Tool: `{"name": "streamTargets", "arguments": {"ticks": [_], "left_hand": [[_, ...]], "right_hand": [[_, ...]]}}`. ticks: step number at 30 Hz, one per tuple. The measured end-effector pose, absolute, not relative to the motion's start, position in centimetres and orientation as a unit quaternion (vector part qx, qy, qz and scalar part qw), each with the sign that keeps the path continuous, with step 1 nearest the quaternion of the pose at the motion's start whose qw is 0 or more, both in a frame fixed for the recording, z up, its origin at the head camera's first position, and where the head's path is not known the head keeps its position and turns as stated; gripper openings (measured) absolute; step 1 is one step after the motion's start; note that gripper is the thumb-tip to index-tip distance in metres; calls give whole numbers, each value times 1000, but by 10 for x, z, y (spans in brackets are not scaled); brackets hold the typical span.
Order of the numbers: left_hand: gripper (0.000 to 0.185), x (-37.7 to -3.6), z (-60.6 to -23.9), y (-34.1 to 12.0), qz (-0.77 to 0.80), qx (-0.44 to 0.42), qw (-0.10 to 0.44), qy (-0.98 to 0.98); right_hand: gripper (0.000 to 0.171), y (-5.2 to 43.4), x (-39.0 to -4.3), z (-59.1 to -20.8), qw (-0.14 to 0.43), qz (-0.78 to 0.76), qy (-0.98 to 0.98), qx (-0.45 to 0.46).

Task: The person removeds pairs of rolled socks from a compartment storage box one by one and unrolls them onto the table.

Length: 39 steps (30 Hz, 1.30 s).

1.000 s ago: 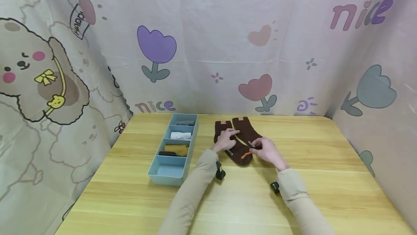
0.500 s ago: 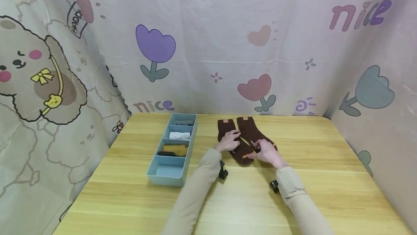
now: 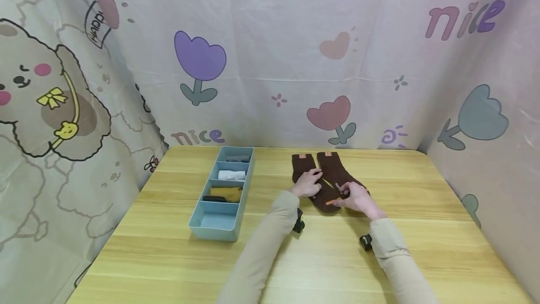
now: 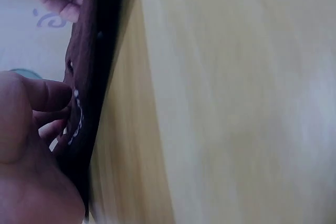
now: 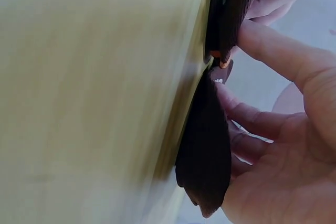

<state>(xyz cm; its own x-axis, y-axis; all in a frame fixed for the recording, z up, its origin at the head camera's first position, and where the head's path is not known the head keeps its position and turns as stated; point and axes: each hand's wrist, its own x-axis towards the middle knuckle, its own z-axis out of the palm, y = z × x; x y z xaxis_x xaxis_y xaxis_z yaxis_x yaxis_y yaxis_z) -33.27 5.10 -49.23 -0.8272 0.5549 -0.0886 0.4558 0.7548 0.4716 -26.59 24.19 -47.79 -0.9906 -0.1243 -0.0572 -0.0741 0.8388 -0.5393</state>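
Observation:
Two brown socks lie flat side by side on the wooden table, cuffs toward the back wall. The left sock [image 3: 303,166] has an orange patch at its toe end; the right sock [image 3: 331,166] angles off to the right. My left hand [image 3: 306,184] rests on the left sock's middle, thumb and fingertips against the knit in the left wrist view. Spread over both socks is my right hand [image 3: 358,198]: its thumb touches the left sock near the orange patch, and its fingers [image 5: 252,119] touch the right sock, partly covering the foot.
A blue-grey box [image 3: 215,233] with several compartments stands to the left. It holds a grey folded item [image 3: 237,159], a white one [image 3: 231,175] and a mustard one with a dark part [image 3: 226,194]; its front compartment is bare. A printed curtain [image 3: 270,60] hangs behind the table.
Both socks have slid to the right across the table, farther from the box, with both hands moving along on them. More of the right sock's foot shows than a second ago.

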Motion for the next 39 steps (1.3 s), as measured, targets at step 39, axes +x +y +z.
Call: {"name": "streamTargets", "arguments": {"ticks": [39], "left_hand": [[55, -315, -498, 136, 192, 284, 117, 932]], "right_hand": [[46, 335, -246, -487, 34, -357, 929, -96]]}}
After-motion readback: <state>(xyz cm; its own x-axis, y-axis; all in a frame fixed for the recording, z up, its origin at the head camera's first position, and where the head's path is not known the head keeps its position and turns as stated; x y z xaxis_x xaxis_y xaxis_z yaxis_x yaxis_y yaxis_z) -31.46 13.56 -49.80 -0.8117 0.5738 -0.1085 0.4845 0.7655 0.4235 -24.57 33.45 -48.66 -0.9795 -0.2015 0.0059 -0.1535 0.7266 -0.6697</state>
